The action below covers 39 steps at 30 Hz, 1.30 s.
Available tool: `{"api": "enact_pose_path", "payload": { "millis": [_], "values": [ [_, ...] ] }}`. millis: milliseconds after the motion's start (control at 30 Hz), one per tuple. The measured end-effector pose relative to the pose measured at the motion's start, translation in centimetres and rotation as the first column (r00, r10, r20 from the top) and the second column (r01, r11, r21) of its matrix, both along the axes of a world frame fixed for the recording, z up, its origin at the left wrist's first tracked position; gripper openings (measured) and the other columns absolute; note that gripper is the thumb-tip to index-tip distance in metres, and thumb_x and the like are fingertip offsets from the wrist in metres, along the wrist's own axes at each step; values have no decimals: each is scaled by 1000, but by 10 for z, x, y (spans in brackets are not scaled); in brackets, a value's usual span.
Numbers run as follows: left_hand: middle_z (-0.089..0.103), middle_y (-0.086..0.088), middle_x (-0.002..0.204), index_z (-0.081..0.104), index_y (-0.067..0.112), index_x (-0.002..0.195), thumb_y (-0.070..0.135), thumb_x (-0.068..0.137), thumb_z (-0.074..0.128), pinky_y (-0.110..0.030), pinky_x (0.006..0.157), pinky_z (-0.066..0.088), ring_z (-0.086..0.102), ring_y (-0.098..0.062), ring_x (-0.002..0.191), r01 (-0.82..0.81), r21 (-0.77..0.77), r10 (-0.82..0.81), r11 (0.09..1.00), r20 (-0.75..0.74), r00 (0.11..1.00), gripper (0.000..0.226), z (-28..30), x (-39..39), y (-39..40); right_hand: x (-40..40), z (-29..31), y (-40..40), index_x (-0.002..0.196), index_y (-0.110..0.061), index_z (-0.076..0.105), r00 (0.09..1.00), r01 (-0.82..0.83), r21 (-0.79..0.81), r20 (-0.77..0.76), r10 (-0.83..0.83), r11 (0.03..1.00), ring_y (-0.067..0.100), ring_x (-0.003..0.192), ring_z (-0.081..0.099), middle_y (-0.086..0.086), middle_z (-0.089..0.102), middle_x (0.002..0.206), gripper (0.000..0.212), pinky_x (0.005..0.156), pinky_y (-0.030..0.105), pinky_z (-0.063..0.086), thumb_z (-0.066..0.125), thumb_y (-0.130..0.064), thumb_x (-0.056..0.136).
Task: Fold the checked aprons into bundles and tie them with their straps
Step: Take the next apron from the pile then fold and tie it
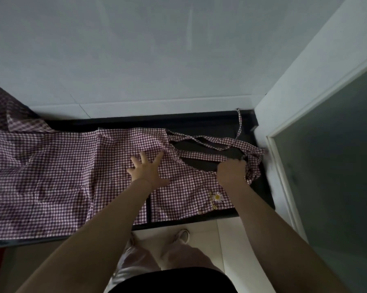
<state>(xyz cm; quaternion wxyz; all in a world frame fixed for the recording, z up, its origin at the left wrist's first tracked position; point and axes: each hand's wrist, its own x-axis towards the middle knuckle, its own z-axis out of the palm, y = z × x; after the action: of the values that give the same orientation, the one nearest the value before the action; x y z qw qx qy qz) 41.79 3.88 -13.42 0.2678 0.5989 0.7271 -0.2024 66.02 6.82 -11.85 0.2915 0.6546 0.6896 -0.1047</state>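
A dark counter (pixel 199 121) meets a pale wall (pixel 136 49), beside a frosted glass door (pixel 337 155).

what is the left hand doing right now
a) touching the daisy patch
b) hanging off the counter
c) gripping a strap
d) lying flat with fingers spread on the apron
d: the left hand lies open, fingers spread, on the apron, while the right hand is closed at the strap end; the daisy patch sits apart from both.

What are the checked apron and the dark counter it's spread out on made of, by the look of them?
Checked apron: looks like thin woven cloth, probably cotton, matte; it creases and lies limp, and a daisy patch is sewn on. Dark counter: hard, smooth and slightly glossy, perhaps stone or laminate; the look leaves that open.
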Motion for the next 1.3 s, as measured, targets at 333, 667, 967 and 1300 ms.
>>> {"api": "enact_pose_path", "payload": {
  "millis": [333,667,967,1300],
  "values": [
    [6,-15,160,-15,36,153,78,66,68,-65,109,31,13,-48,144,-20,26,20,999,-10,1000,128,1,18,0,-74,-12,12,113,-15,57,821,168,-241,-502,-271,956,25,107,58,4,61,114,27,96,41,46,56,-36,97],
    [4,-14,161,-10,35,155,70,61,78,-62,104,40,15,-42,144,-33,-5,33,999,-21,999,133,6,9,18,-91,-7,51,117,-12,53,732,247,92,-670,-124,965,25,112,55,7,57,118,28,92,42,49,61,-24,94],
    [-1,-14,162,-16,37,153,70,60,79,-62,103,41,10,-44,146,-9,-69,6,998,-42,999,137,3,7,25,-111,-27,77,122,-17,63,933,-105,223,-314,173,969,29,132,34,9,46,139,36,110,52,28,60,-39,94],
    [-3,-16,162,-25,38,151,73,56,80,-63,100,43,11,-44,146,10,-101,-15,995,-45,999,145,3,6,34,-75,-4,99,112,-8,54,929,54,510,-342,145,858,32,108,51,14,54,116,25,88,41,43,60,-9,87]
  ]
}}
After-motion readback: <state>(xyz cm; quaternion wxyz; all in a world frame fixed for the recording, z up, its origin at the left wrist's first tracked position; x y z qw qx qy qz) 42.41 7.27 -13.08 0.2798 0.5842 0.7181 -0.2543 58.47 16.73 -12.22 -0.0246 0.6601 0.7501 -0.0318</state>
